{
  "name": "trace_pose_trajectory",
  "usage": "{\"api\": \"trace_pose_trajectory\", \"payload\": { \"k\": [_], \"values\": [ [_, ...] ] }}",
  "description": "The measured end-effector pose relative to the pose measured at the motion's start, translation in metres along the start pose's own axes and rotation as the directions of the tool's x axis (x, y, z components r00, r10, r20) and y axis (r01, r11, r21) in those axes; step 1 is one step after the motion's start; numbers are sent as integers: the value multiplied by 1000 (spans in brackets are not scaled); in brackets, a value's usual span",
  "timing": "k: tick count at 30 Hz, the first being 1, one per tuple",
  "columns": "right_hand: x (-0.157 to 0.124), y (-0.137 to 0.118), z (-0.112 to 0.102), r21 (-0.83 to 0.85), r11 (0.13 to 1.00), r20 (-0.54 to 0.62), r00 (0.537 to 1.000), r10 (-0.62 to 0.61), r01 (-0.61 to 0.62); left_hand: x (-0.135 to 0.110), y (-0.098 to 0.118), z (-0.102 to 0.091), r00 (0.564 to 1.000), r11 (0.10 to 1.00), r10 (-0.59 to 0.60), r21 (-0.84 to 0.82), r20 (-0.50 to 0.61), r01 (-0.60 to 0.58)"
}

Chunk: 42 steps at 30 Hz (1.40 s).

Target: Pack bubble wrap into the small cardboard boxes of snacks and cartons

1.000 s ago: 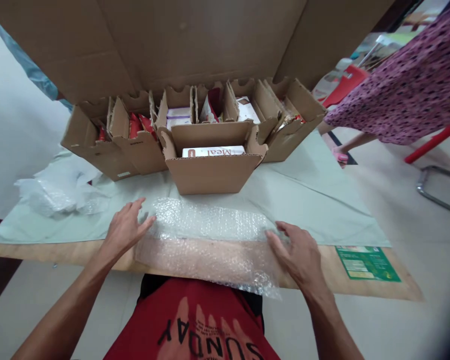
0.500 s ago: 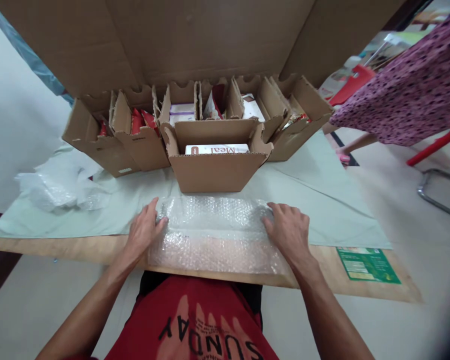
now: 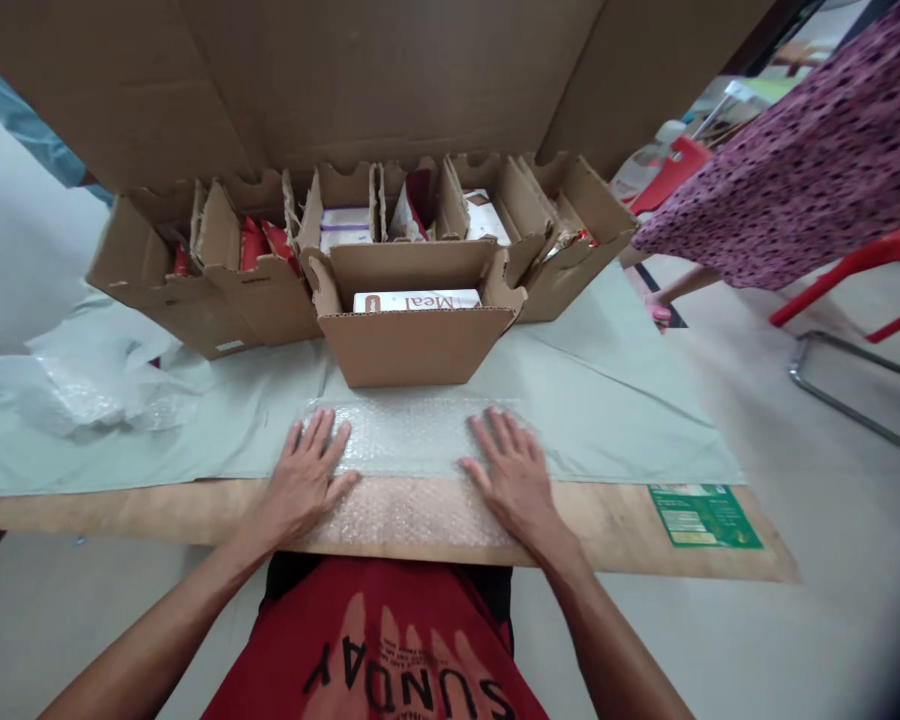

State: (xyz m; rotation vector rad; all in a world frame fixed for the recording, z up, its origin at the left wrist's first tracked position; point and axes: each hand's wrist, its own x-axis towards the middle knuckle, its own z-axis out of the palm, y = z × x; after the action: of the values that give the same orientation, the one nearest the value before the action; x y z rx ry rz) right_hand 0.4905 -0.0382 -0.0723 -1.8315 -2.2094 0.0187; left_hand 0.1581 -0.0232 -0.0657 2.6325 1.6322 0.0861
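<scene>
A clear sheet of bubble wrap (image 3: 412,450) lies flat across the front of the table, partly over the pale green cloth and partly over bare wood. My left hand (image 3: 311,480) rests palm down on its left end, fingers spread. On the right end my right hand (image 3: 514,475) lies just as flat, fingers apart. Neither hand grips anything. Just beyond the sheet stands a cardboard bin (image 3: 412,345) holding a white box (image 3: 416,300) with "Meal" printed on it.
Behind is a row of cardboard bins (image 3: 262,305) with red packets and boxes. Crumpled bubble wrap (image 3: 90,370) lies at left. A green printed sheet (image 3: 705,517) sits near the right front edge. A person in a pink patterned garment (image 3: 787,170) stands at right beside a red chair (image 3: 847,270).
Both hands have moved inward from the sheet's side edges and now press flat on it. The bubble wrap lies flatter, and the view has shifted slightly.
</scene>
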Motion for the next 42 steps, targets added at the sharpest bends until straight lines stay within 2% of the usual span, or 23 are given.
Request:
{"api": "trace_pose_trajectory", "payload": {
  "k": [2,3,5,6,8,10,11,13,15,17,18,20,23,25,28,33,36,39,41,42],
  "values": [
    [-12,24,-4,-28,993,-83,990,110,-113,-11,-7,-2,997,997,-80,-2,-18,80],
    [-16,29,-7,-41,987,-120,982,147,-153,-13,-5,-4,993,994,-111,-10,-41,111],
    [-17,20,-12,-69,981,-171,971,165,-179,-10,8,-8,988,993,-118,-39,-96,115],
    [-14,8,-13,-80,985,-170,976,136,-151,-4,16,-9,990,995,-86,-54,-112,80],
    [-7,-19,-11,-81,997,-90,996,-1,-6,8,30,-11,995,997,26,-70,-93,-33],
    [-1,-35,-8,-65,990,21,992,-125,126,14,34,-10,994,992,106,-61,-25,-107],
    [-1,-35,-6,-67,988,57,989,-138,142,14,30,-10,994,993,108,-45,7,-108],
    [-9,-17,-7,-108,993,50,998,-44,49,5,17,-8,998,999,51,0,38,-51],
    [-28,13,-15,-154,982,-37,994,101,-106,-11,2,-10,999,999,-30,34,13,30],
    [-54,42,-27,-140,976,-123,981,152,-169,-28,-6,-13,999,998,-45,31,-27,46],
    [-68,51,-35,-105,985,-134,983,126,-140,-36,-6,-16,999,1000,-13,16,-36,14],
    [-91,58,-49,8,1000,-76,997,6,-6,-46,-2,-21,993,992,121,-35,-17,-121],
    [-111,46,-59,150,975,63,982,-178,167,-52,6,-23,955,953,293,-97,37,-288],
    [-113,37,-57,150,966,74,972,-224,211,-54,9,-22,950,948,309,-94,53,-303],
    [-108,35,-49,148,962,30,971,-236,230,-57,7,-17,951,950,306,-75,51,-302],
    [-102,41,-54,289,927,-36,970,-239,239,-61,-3,-19,936,932,351,-93,-16,-351],
    [-98,38,-69,412,890,-52,980,-192,196,-62,-9,-25,929,912,364,-178,-67,-370],
    [-87,34,-87,564,825,0,999,-46,38,-60,-15,-33,937,877,319,-331,-143,-349],
    [-74,33,-95,608,790,27,997,79,-79,-56,-17,-40,968,843,195,-478,-159,-248],
    [-66,33,-96,611,781,27,989,145,-131,-52,-18,-43,987,823,95,-547,-131,-152]
  ]
}}
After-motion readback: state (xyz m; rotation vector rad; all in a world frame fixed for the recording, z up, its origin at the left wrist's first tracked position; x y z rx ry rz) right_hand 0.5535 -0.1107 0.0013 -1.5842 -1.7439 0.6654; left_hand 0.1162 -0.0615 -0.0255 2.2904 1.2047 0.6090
